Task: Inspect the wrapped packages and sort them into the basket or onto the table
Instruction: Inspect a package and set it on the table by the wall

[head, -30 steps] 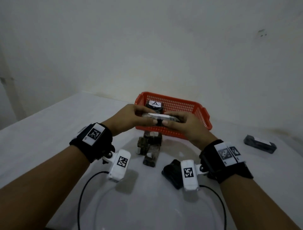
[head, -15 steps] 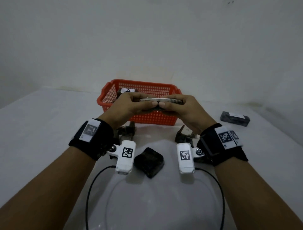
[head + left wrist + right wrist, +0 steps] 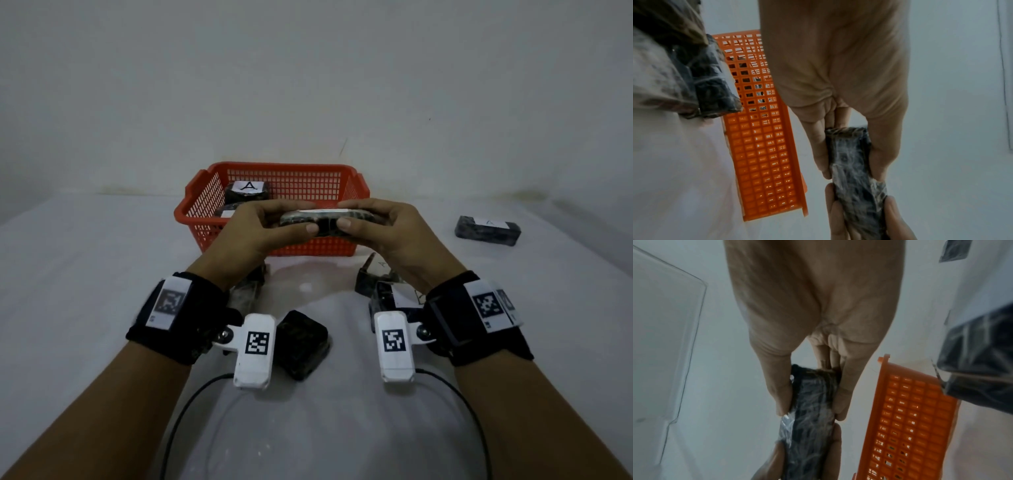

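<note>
Both hands hold one dark, plastic-wrapped package level in the air, just in front of the orange basket. My left hand pinches its left end between thumb and fingers, and my right hand pinches its right end. The left wrist view shows the same package gripped at both ends, as does the right wrist view. A white label edge shows along the package's top. Inside the basket lie wrapped packages, one with a label marked A.
Loose wrapped packages lie on the white table: a square one between my wrists, some under my left wrist, some under my right wrist, and a labelled bar far right. A wall stands behind the basket.
The view has swung so the basket sits centred; both hands keep the package between them and have lowered it slightly in front of the basket's near wall.
</note>
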